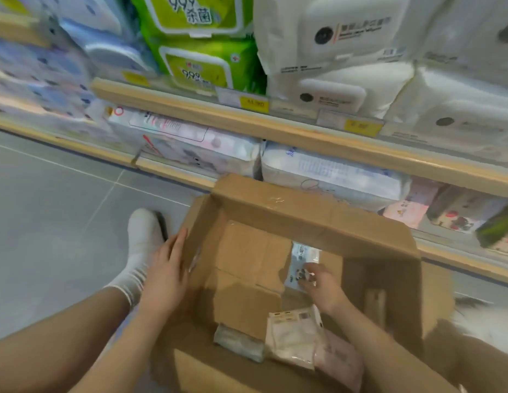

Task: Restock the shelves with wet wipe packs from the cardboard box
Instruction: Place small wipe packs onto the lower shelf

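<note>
Fingers of our right hand (318,282) are pinching a half-hidden wet wipe pack (302,260) inside the cardboard box (304,211); our left hand (167,276) is resting flat, fingers straight, against its side.

Open cardboard box (304,211) on floor; wipe packs (294,338) inside

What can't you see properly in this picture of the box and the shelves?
All in the head view:
- Small pack in the cardboard box: the right hand covers its lower part, and its print is too small to read.
- Pink pack: the right forearm hides part of it.
- Yellow price tags: blurred, numbers unreadable.
- Left-side shelf packs: motion blur smears them.
- Left hand: lies open against the box's outer wall, palm side hidden.
</note>
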